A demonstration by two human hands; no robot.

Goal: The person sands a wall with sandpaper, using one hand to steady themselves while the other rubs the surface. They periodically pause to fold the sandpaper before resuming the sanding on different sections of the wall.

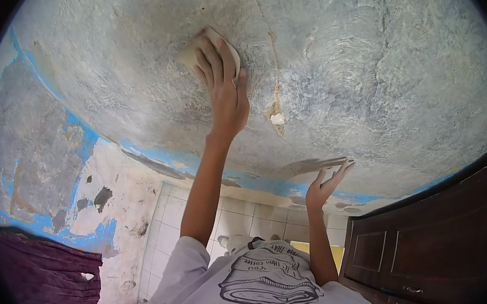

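My left hand [223,87] reaches up and presses a beige sheet of sandpaper [189,53] flat to the grey plaster wall [341,80]. Its fingers lie across the sheet, whose corners stick out on both sides. Lower down and to the right, my right hand [324,189] is open, fingers spread, close to the wall with its shadow beside it. A crack with a chipped white spot [277,119] runs down the wall between the two hands. Curved scuff marks cover the plaster around them.
Peeling blue paint [269,185] edges the wall's lower part. At the left hangs a purple curtain [51,273] by a patchy wall [113,186]. A dark wooden cabinet [431,245] stands at the lower right. White floor tiles [242,208] lie below.
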